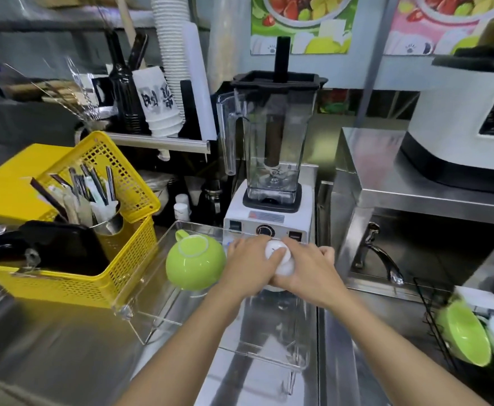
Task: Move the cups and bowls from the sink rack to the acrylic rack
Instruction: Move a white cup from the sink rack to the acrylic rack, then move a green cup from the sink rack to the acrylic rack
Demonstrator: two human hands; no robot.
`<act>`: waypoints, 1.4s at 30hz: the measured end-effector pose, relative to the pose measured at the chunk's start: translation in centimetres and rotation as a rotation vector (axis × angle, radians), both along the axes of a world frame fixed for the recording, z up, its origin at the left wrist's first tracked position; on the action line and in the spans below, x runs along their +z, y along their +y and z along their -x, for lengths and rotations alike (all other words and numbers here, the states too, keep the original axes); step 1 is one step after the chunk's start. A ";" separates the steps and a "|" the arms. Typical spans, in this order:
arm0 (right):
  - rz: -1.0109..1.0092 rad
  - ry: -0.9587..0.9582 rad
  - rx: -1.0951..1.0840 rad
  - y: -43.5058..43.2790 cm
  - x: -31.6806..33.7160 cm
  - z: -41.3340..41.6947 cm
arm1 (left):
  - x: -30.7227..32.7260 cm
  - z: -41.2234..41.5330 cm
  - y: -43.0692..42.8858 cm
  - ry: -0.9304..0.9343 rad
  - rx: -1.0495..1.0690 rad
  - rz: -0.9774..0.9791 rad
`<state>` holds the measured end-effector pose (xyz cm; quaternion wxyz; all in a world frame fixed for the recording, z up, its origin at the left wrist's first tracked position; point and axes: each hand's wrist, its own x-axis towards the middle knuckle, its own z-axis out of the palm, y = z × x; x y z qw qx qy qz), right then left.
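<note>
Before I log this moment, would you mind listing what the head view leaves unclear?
- White item: cup or bowl unclear; left hand and right hand cover it.
- Sink rack: cut off by the right edge, so its count is unknown beyond the green bowl.
- Acrylic rack: transparent; its far edge is hard to trace.

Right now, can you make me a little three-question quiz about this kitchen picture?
1. True or false: the green cup sits upside down on the acrylic rack.
2. What colour is the cup both hands hold?
3. Where does the green bowl sit: A) sink rack, B) yellow basket, C) blender?

Key: 1 true; 2 white; 3 A.
</note>
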<state>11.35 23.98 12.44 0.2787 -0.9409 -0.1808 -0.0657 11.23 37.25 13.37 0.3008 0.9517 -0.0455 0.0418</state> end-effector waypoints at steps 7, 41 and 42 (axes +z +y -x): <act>-0.005 0.024 -0.044 0.1 -0.8 -0.2 | -0.6 -0.5 0.5 0.124 -0.008 0.110; 0.269 0.300 -0.185 -36.5 -14.9 5.7 | -13.5 1.7 -35.0 0.062 -0.748 -0.700; 0.307 0.275 -0.181 -36.6 -15.4 5.7 | -13.7 1.7 -35.3 0.070 -0.740 -0.727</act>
